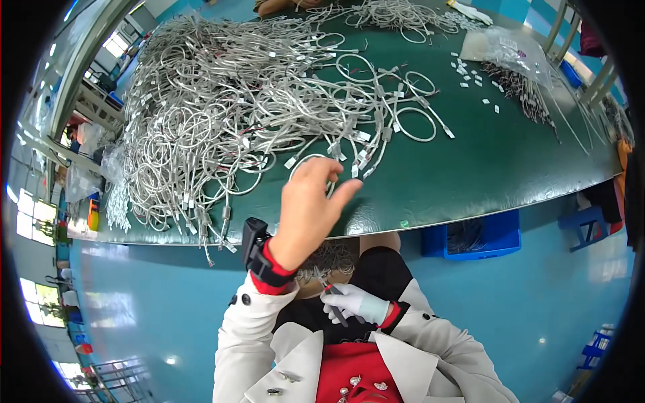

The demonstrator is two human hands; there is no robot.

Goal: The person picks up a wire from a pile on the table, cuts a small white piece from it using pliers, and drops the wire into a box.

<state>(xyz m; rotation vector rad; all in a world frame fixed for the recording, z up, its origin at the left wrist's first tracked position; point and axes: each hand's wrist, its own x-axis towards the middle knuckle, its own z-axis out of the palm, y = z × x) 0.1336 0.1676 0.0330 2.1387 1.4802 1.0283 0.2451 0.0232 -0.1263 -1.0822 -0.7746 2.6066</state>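
head view: the bare left hand, thumb parted from curved fingers, hovers by pale grey coiled cables heaped on a glossy dark green table; any contact is hidden. the white-gloved right hand grips dark-handled metal pliers. likely a picking step; next, one cable needs teasing free.

dark green is recorded on the tabletop and pale grey on the piled cables. the floor and bin are noted as blue. a white glove, an off-white jacket and a red top are observed; the pliers are listed as black and red.
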